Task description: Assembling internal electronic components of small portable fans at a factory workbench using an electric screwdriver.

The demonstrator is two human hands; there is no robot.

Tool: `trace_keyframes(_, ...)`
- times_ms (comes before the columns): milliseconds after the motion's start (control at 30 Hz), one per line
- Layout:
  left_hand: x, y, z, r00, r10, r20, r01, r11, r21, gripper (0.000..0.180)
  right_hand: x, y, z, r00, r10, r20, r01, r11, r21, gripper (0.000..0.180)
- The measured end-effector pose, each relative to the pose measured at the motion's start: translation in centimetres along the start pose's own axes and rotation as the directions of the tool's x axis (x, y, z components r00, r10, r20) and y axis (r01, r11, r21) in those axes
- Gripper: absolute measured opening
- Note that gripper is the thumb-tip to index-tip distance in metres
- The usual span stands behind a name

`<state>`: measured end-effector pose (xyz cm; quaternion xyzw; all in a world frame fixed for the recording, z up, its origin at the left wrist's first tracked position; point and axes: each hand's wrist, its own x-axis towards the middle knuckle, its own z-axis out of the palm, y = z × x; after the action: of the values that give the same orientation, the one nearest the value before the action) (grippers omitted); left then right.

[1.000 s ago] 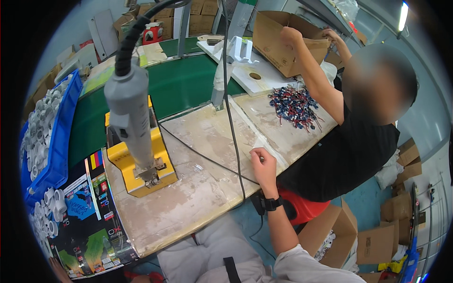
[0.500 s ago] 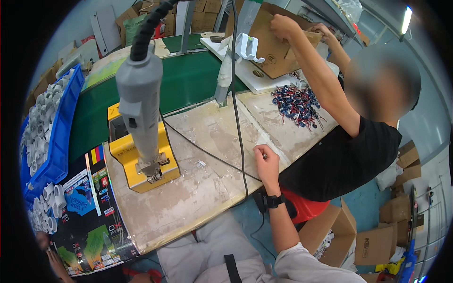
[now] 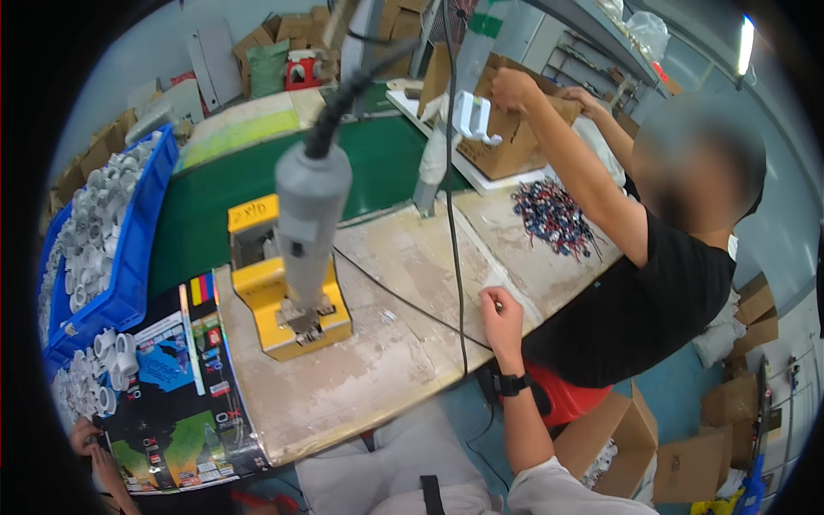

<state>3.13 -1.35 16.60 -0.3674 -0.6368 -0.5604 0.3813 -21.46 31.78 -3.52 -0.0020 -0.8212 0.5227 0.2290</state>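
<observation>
On the worktable [image 3: 412, 352] a yellow fixture [image 3: 279, 287] stands well left of the right forearm [image 3: 527, 429], which slants upward. The left hand's grip cannot be told; the right hand [image 3: 502, 321] curls its fingers inward, clamped on a small dark piece [image 3: 499, 305], its end peeking out.

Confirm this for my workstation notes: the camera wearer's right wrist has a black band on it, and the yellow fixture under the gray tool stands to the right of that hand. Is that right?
One thing is off: in the head view, the yellow fixture under the gray tool stands to the left of the right hand. The black band is on that wrist.
</observation>
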Motion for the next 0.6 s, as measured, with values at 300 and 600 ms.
trace_keyframes(300,-10.0,-8.0,6.0,0.740,-0.564,0.366,0.431,0.816,0.386,0.054,-3.1,-10.8,-1.5,0.976,0.050,0.214,-0.220,0.210,0.953,0.021)
trace_keyframes(600,-17.0,-7.9,11.9,0.341,-0.935,0.096,0.824,0.248,-0.510,0.069,-9.9,-19.9,5.9,0.786,-0.460,0.413,-0.157,0.499,0.853,0.030)
